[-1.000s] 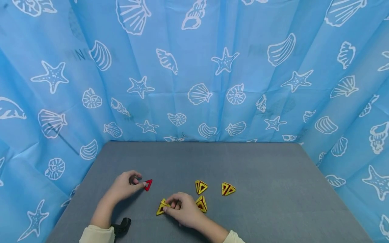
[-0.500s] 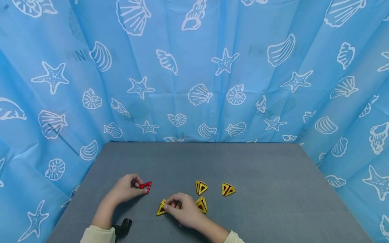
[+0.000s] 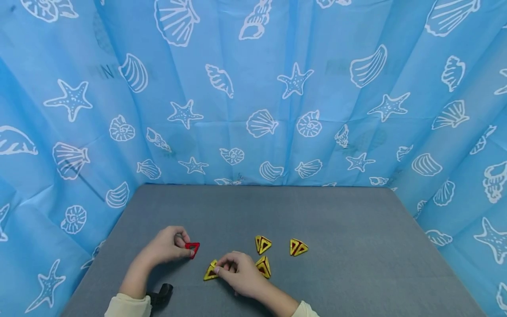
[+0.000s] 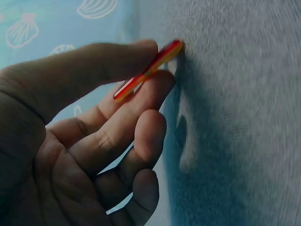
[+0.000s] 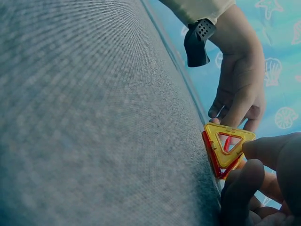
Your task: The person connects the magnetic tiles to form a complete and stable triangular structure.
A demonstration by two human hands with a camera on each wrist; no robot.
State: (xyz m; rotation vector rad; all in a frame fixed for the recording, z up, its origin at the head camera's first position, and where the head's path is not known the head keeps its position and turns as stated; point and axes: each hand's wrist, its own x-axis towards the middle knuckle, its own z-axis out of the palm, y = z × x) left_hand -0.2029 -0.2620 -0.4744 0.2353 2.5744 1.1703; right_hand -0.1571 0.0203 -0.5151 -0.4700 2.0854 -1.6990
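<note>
My left hand [image 3: 166, 245] pinches a red triangular magnetic tile [image 3: 197, 249] between thumb and fingers, at the table's left side. In the left wrist view this tile [image 4: 170, 52] is seen edge-on, with a yellowish rim, tilted and close to the tabletop. My right hand [image 3: 242, 274] holds a small pyramid [image 3: 209, 274] of yellow and red triangular tiles that stands on the table. In the right wrist view my thumb presses a corner of the pyramid's yellow face [image 5: 214, 141]. Part of the pyramid is hidden behind my fingers.
Just beyond my right hand sit a yellow-and-red pyramid [image 3: 263, 267] and a similar one [image 3: 262, 244] behind it. Another pyramid [image 3: 298, 247] stands farther right. The grey table [image 3: 356, 273] meets a blue shell-print curtain [image 3: 245, 145]. A black device [image 3: 162, 296] sits at my left wrist.
The red tile has turned in my left fingers and come slightly nearer to me. My right hand and the pyramid it holds stay almost still.
</note>
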